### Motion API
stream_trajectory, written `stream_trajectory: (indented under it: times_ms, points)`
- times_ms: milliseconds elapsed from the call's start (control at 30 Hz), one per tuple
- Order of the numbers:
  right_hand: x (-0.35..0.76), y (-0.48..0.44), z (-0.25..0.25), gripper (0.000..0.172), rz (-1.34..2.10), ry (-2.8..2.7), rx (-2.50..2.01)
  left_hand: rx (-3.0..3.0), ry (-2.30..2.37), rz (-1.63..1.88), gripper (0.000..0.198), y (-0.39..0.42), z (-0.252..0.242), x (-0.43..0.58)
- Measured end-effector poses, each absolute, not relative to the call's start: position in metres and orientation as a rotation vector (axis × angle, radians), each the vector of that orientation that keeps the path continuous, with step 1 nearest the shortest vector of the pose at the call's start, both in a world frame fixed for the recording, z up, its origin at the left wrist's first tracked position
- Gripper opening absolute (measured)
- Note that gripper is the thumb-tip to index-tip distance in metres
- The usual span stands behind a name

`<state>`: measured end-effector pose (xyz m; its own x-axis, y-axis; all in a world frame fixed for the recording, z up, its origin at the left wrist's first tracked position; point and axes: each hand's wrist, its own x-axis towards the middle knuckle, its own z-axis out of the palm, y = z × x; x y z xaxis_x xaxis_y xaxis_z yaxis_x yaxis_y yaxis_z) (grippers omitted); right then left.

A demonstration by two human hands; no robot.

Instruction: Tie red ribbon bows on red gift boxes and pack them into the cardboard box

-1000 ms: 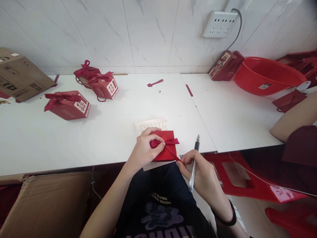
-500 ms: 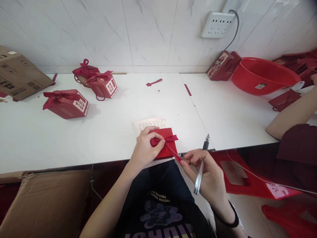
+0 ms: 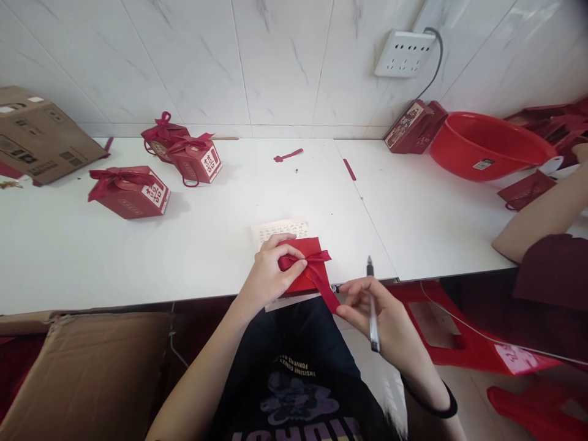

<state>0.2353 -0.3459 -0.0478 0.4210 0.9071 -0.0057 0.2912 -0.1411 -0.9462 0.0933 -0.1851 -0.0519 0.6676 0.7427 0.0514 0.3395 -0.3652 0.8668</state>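
Note:
A red box (image 3: pixel 301 282) lies at the table's front edge, on top of a handwritten sheet of paper (image 3: pixel 280 228). Across it runs a dark red ribbon tied in a bow (image 3: pixel 316 257). My left hand (image 3: pixel 275 266) rests on the box, thumb and finger pinching the bow's loop. One ribbon tail hangs past the box's front edge, its end at the thumb of my right hand (image 3: pixel 374 306). The right thumb and forefinger stand apart there. A pen (image 3: pixel 373 318) is held among the right hand's fingers, tip pointing up towards the wall.
Several ribboned red gift boxes (image 3: pixel 133 196) stand at the left beside a cardboard carton (image 3: pixel 46 135). A red basin (image 3: pixel 487 147) and more boxes (image 3: pixel 413 128) occupy the right. Another person's arm (image 3: pixel 542 202) reaches in there. A large carton (image 3: pixel 92 373) stands below the table.
My right hand has loosened at the ribbon tail, which now lies flatter and wider. The pen has tilted more upright. My left hand keeps its pinch on the bow.

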Motion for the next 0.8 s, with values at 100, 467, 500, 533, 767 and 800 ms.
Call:
stream_trajectory:
  times_ms: [100, 467, 500, 533, 767, 800]
  points:
    - [0.247, -0.334, -0.05, 0.029, 0.39, -1.06, -1.774, 1.909, 0.747, 0.591, 0.019, -0.181, -0.051, 0.085]
    - [0.235, -0.284, -0.064, 0.024, 0.492, -1.035, -1.548, 1.906, 0.941, 0.687, 0.016, -0.192, -0.052, 0.07]
    - [0.233, -0.284, -0.063, 0.022, 0.49, -1.018, -1.544, 1.856, 0.923, 0.675, 0.018, -0.191, -0.052, 0.072]
    - [0.231, -0.285, -0.062, 0.022, 0.488, -1.007, -1.541, 1.807, 0.912, 0.663, 0.02, -0.19, -0.052, 0.073]
    - [0.231, -0.286, -0.065, 0.019, 0.589, -0.942, -1.475, 1.646, 0.924, 0.692, 0.021, -0.192, -0.051, 0.076]
    - [0.232, -0.286, -0.066, 0.018, 0.607, -0.935, -1.471, 1.641, 0.909, 0.708, 0.021, -0.192, -0.051, 0.076]
